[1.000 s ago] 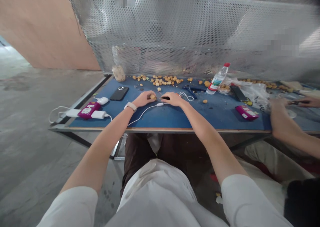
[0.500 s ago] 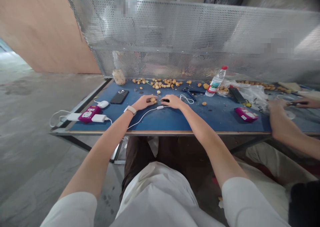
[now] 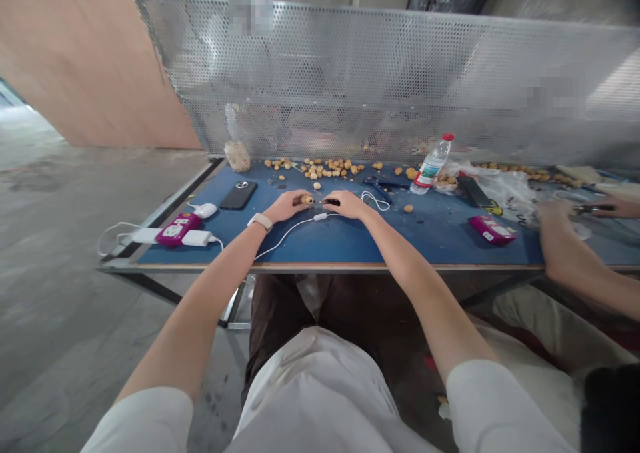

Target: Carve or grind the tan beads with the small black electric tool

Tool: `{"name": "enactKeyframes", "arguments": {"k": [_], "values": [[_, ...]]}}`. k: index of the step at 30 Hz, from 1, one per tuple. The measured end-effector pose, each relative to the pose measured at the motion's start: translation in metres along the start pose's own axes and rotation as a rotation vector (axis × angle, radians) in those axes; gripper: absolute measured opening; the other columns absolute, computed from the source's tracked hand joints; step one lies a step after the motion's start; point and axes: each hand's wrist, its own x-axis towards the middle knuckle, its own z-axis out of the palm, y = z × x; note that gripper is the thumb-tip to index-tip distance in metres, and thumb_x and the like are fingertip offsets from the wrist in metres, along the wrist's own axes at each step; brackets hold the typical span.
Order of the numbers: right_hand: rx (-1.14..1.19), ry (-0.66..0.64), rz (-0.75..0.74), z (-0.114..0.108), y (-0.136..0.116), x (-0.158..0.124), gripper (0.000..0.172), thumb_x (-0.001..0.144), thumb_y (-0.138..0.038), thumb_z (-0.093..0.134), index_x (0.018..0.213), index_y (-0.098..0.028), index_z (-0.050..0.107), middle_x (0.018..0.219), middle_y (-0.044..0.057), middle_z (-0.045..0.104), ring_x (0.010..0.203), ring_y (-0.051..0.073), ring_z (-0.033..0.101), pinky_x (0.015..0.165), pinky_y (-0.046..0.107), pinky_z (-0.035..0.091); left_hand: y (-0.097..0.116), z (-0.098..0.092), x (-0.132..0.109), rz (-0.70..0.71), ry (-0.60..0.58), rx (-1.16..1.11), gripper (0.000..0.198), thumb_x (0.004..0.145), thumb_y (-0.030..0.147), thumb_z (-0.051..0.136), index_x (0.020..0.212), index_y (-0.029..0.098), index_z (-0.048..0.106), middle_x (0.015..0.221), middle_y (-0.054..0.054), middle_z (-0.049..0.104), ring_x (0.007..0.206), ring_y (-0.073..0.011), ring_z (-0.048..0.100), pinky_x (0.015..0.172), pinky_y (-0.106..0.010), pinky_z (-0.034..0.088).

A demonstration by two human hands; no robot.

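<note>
Over the blue tabletop (image 3: 360,246), my left hand (image 3: 288,206) is closed around a small tan round nut-like piece (image 3: 307,200), which shows at its fingertips with a dark spot on the side facing right. My right hand (image 3: 347,204) is closed on a small tool with a dark handle (image 3: 331,202); its thin tip points left at the piece. Whether tip and piece touch is too small to tell. Just beyond my hands lies a single pale round piece (image 3: 317,186). A white cable (image 3: 287,229) runs under my wrists.
Many tan round pieces (image 3: 330,167) lie along the perforated metal screen (image 3: 320,73). Left are a phone (image 3: 239,195), a jar (image 3: 237,156) and a magenta box (image 3: 179,230). Right are a water bottle (image 3: 431,166), another magenta box (image 3: 491,230) and a co-worker's arm (image 3: 575,253).
The piece in my left hand has turned slightly, so a dark spot now shows on it. Both hands stay in nearly the same place, still gripping.
</note>
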Motion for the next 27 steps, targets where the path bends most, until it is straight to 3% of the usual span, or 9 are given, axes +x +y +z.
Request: {"name": "enactKeyframes", "arguments": {"k": [7, 15, 19, 27], "values": [[0.001, -0.012, 0.001, -0.0004, 0.0016, 0.0008, 0.033, 0.118, -0.045, 0.076, 0.137, -0.025, 0.093, 0.139, 0.013, 0.09, 0.126, 0.033, 0.081, 0.112, 0.044, 0.059, -0.0015, -0.0001, -0.0007, -0.042, 0.063, 0.162, 0.052, 0.099, 0.061, 0.086, 0.129, 0.018, 0.088, 0.117, -0.013, 0.091, 0.1, -0.0288, 0.08, 0.108, -0.048, 0.067], [-0.011, 0.022, 0.007, -0.001, 0.0047, -0.0009, 0.037, 0.119, -0.049, 0.073, 0.138, -0.024, 0.093, 0.135, 0.014, 0.09, 0.123, 0.034, 0.081, 0.111, 0.044, 0.058, -0.0099, -0.0026, 0.0002, -0.006, 0.139, 0.237, 0.047, 0.098, 0.043, 0.088, 0.139, 0.02, 0.09, 0.132, -0.016, 0.091, 0.106, -0.0275, 0.082, 0.114, -0.048, 0.068], [-0.01, 0.0, -0.004, -0.0009, 0.0031, -0.0011, 0.037, 0.118, -0.048, 0.074, 0.139, -0.023, 0.093, 0.137, 0.014, 0.09, 0.123, 0.034, 0.082, 0.112, 0.045, 0.059, -0.0062, -0.0012, 0.0004, 0.003, 0.113, 0.27, 0.046, 0.098, 0.035, 0.085, 0.141, 0.019, 0.09, 0.135, -0.016, 0.091, 0.117, -0.0314, 0.083, 0.121, -0.05, 0.064], [-0.02, 0.003, 0.009, -0.0002, 0.0047, -0.0002, 0.037, 0.118, -0.049, 0.073, 0.136, -0.023, 0.093, 0.136, 0.014, 0.09, 0.123, 0.034, 0.082, 0.112, 0.046, 0.06, -0.0053, -0.0005, 0.0001, 0.001, 0.105, 0.27, 0.047, 0.099, 0.037, 0.082, 0.142, 0.019, 0.088, 0.135, -0.016, 0.09, 0.117, -0.0321, 0.082, 0.12, -0.049, 0.063]]}}
